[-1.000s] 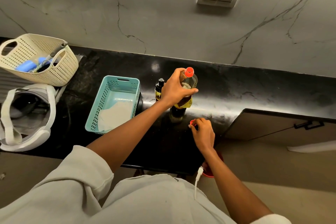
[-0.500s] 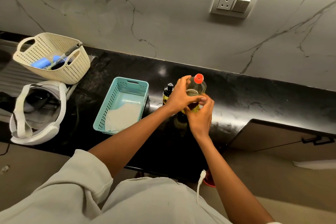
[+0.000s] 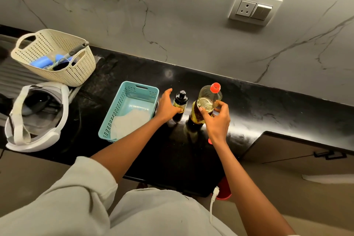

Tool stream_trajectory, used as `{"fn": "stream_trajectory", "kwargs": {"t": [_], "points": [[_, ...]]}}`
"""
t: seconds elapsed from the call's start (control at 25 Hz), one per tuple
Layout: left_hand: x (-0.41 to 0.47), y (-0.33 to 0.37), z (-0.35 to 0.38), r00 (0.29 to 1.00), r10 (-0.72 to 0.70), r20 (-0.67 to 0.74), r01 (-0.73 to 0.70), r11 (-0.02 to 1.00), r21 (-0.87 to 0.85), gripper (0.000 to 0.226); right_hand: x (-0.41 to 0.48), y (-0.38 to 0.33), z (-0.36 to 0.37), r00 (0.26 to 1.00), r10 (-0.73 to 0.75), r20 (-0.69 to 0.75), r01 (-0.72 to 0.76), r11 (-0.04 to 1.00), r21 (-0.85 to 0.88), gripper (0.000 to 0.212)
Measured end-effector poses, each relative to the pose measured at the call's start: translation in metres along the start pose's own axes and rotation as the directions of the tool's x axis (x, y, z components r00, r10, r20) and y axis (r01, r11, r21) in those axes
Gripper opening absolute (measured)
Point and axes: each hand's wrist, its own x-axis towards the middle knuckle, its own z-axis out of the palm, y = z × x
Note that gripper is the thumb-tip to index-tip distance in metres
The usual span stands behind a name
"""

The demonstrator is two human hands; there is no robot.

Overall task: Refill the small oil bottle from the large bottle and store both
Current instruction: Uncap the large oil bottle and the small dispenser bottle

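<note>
The large oil bottle (image 3: pixel 209 97), clear with yellow oil and a red neck ring, stands upright on the black counter (image 3: pixel 277 113). My right hand (image 3: pixel 217 120) grips its body from the front. The mouth looks uncapped, and a small red piece (image 3: pixel 210 141) lies on the counter beside my right wrist. Just left of it stands the small oil bottle (image 3: pixel 181 97), dark with a black top. My left hand (image 3: pixel 166 105) wraps around its lower part from the left. Both bottles rest on the counter.
A teal basket (image 3: pixel 115 111) with a white cloth inside sits left of the small bottle. Farther left are a cream basket (image 3: pixel 76 74) holding utensils and a white headset (image 3: pixel 36 140). A wall socket (image 3: pixel 252 8) is up right, and a cabinet front (image 3: pixel 306 151) below right.
My left hand let go of the large bottle and moved left onto the small bottle. My right hand came up from the counter and took over the large bottle.
</note>
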Motion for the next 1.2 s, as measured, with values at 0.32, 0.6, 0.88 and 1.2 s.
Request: {"fn": "stream_trajectory", "kwargs": {"t": [0.32, 0.6, 0.88, 1.2], "points": [[0.025, -0.018, 0.009, 0.995, 0.069, 0.069, -0.070, 0.998, -0.001, 0.080, 0.001, -0.002, -0.001, 0.999, 0.049, 0.021, -0.048, 0.998, -0.035, 0.072], [0.006, -0.046, 0.013, 0.993, 0.117, 0.035, -0.113, 0.989, -0.090, 0.080, -0.058, -0.030, 0.014, 0.967, -0.243, 0.078, 0.244, 0.970, -0.008, 0.013], [-0.009, -0.041, 0.010, 0.985, 0.171, 0.030, -0.166, 0.978, -0.124, 0.061, -0.003, -0.064, 0.072, 0.905, -0.251, 0.342, 0.376, 0.849, -0.371, 0.047], [-0.009, -0.043, 0.009, 0.985, 0.172, 0.027, -0.167, 0.979, -0.121, 0.066, 0.002, -0.069, 0.062, 0.902, -0.278, 0.332, 0.388, 0.858, -0.336, 0.017]]}}
